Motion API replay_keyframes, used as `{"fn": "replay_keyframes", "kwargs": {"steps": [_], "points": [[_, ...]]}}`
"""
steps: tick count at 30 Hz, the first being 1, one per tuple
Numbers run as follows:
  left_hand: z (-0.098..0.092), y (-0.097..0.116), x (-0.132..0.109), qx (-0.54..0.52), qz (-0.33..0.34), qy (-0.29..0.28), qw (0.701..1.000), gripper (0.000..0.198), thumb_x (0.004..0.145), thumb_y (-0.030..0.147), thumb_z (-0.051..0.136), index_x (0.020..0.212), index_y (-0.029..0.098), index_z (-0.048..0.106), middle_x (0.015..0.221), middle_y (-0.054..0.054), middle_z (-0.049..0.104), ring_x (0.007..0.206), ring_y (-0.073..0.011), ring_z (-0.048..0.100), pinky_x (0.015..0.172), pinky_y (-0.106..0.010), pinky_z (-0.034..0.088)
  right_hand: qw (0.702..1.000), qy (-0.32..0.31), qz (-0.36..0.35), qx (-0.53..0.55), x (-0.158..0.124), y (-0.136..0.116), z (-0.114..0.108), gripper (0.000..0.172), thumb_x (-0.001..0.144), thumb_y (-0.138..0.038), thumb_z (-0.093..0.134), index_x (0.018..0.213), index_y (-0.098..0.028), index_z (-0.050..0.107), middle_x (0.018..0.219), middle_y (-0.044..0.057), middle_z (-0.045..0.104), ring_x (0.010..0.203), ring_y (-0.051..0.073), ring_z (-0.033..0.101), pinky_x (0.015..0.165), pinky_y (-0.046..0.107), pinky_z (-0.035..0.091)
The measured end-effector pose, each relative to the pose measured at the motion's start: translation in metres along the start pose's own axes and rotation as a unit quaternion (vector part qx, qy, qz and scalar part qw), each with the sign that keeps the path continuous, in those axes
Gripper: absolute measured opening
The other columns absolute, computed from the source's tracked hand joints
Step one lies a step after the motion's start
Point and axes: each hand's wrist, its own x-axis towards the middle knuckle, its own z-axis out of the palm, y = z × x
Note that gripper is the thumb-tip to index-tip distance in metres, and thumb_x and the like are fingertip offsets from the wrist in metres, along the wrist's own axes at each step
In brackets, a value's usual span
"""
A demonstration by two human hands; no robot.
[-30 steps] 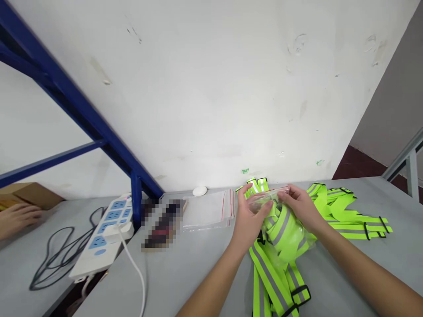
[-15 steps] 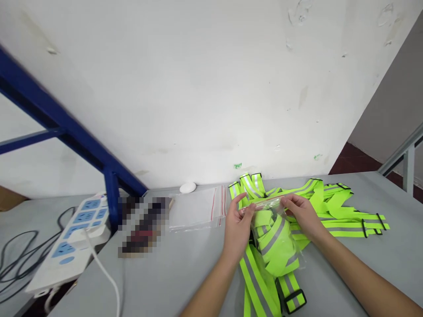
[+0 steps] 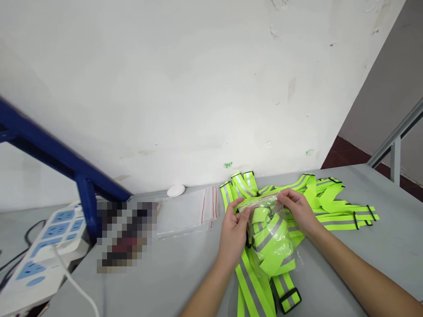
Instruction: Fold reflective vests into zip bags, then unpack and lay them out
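Note:
Between my two hands is a clear zip bag [image 3: 274, 242] with a folded neon-yellow reflective strap inside, its grey stripes showing through the plastic. My left hand [image 3: 234, 229] pinches the left end of the bag's top edge between thumb and fingers. At the right end of that same edge, the thumb and fingertips of my right hand [image 3: 295, 209] are closed on the plastic. Beneath and behind the bag lie more neon-yellow reflective straps [image 3: 256, 281] with black buckles, partly hidden by the bag and hands.
Flat clear zip bags [image 3: 185, 211] with red seal lines lie left of the straps. A white round object [image 3: 176, 190] sits by the wall. Further left are a blurred-out item [image 3: 128, 237], a blue metal frame [image 3: 86, 198] and a white power strip [image 3: 49, 246] with cables.
The view has shifted slightly, so the table things appear further left. Both hands keep hold of the bag's top edge, and the bag's front now faces me a little flatter.

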Motion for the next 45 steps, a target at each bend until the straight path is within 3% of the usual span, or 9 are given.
{"fn": "replay_keyframes", "kwargs": {"steps": [8, 15, 21, 25, 28, 32, 35, 37, 45], "points": [[0.003, 0.009, -0.006, 0.047, 0.031, 0.006, 0.998, 0.066, 0.077, 0.054, 0.067, 0.129, 0.021, 0.045, 0.081, -0.003, 0.074, 0.068, -0.0181, 0.067, 0.064, -0.028, 0.052, 0.998, -0.015, 0.018, -0.056, 0.004, -0.005, -0.007, 0.036, 0.075, -0.055, 0.068, 0.074, -0.019, 0.066, 0.069, 0.001, 0.063, 0.064, 0.015, 0.053, 0.063, 0.028, 0.041], [0.006, 0.011, -0.009, 0.074, 0.044, -0.002, 0.996, 0.063, 0.08, 0.054, 0.064, 0.129, 0.022, 0.044, 0.076, -0.002, 0.072, 0.064, -0.016, 0.063, 0.06, -0.025, 0.048, 1.0, -0.011, -0.012, -0.022, -0.001, -0.01, -0.006, 0.035, 0.074, -0.05, 0.071, 0.064, -0.02, 0.056, 0.061, -0.003, 0.053, 0.059, 0.012, 0.045, 0.057, 0.026, 0.036], [0.007, 0.01, -0.011, 0.078, 0.052, 0.002, 0.996, 0.067, 0.08, 0.056, 0.064, 0.133, 0.021, 0.042, 0.075, -0.001, 0.071, 0.063, -0.0158, 0.063, 0.058, -0.024, 0.046, 0.996, -0.07, 0.003, -0.047, -0.002, -0.017, -0.005, 0.03, 0.074, -0.048, 0.072, 0.079, -0.02, 0.069, 0.078, 0.002, 0.066, 0.071, 0.016, 0.057, 0.066, 0.029, 0.045], [0.007, 0.007, -0.012, 0.093, 0.066, -0.006, 0.993, 0.066, 0.081, 0.055, 0.063, 0.134, 0.02, 0.042, 0.073, -0.001, 0.07, 0.065, -0.0163, 0.063, 0.06, -0.024, 0.046, 0.998, -0.039, -0.022, -0.047, -0.004, -0.015, -0.004, 0.03, 0.072, -0.045, 0.074, 0.062, -0.019, 0.063, 0.066, -0.002, 0.055, 0.063, 0.013, 0.05, 0.061, 0.027, 0.041], [0.008, 0.007, -0.014, 0.09, 0.069, -0.003, 0.994, 0.066, 0.081, 0.054, 0.063, 0.133, 0.02, 0.043, 0.077, -0.003, 0.071, 0.065, -0.0161, 0.063, 0.059, -0.024, 0.045, 0.999, -0.035, -0.019, -0.035, -0.005, -0.016, -0.003, 0.03, 0.072, -0.045, 0.074, 0.061, -0.02, 0.062, 0.064, -0.003, 0.054, 0.062, 0.012, 0.048, 0.06, 0.027, 0.041], [0.009, 0.009, -0.017, 0.082, 0.07, -0.006, 0.994, 0.067, 0.081, 0.055, 0.064, 0.134, 0.02, 0.042, 0.063, 0.003, 0.064, 0.055, -0.0132, 0.056, 0.053, -0.022, 0.041, 0.995, -0.074, 0.014, -0.065, -0.007, -0.023, -0.001, 0.027, 0.07, -0.046, 0.076, 0.079, -0.02, 0.072, 0.081, 0.002, 0.065, 0.076, 0.018, 0.057, 0.07, 0.031, 0.045], [0.012, 0.008, -0.02, 0.083, 0.072, -0.014, 0.994, 0.067, 0.081, 0.054, 0.064, 0.134, 0.02, 0.043, 0.053, 0.007, 0.052, 0.05, -0.0111, 0.048, 0.049, -0.02, 0.035, 0.995, -0.051, 0.004, -0.082, -0.009, -0.025, 0.001, 0.026, 0.067, -0.044, 0.078, 0.067, -0.019, 0.07, 0.069, 0.0, 0.059, 0.068, 0.016, 0.054, 0.066, 0.03, 0.043], [0.014, 0.008, -0.021, 0.085, 0.067, -0.017, 0.994, 0.066, 0.081, 0.054, 0.064, 0.134, 0.02, 0.043, 0.055, 0.007, 0.052, 0.049, -0.0099, 0.044, 0.047, -0.02, 0.032, 0.997, -0.035, 0.008, -0.063, -0.01, -0.024, 0.002, 0.028, 0.068, -0.043, 0.078, 0.061, -0.019, 0.067, 0.062, -0.002, 0.054, 0.063, 0.013, 0.051, 0.063, 0.028, 0.042], [0.017, 0.012, -0.022, 0.11, 0.053, -0.043, 0.992, 0.069, 0.082, 0.055, 0.061, 0.139, 0.022, 0.04, 0.053, 0.008, 0.047, 0.046, -0.0085, 0.033, 0.047, -0.02, 0.027, 0.987, -0.084, 0.076, -0.113, -0.007, -0.03, -0.007, 0.031, 0.063, -0.047, 0.08, 0.074, -0.018, 0.074, 0.079, 0.003, 0.067, 0.076, 0.019, 0.059, 0.07, 0.031, 0.045]]}}
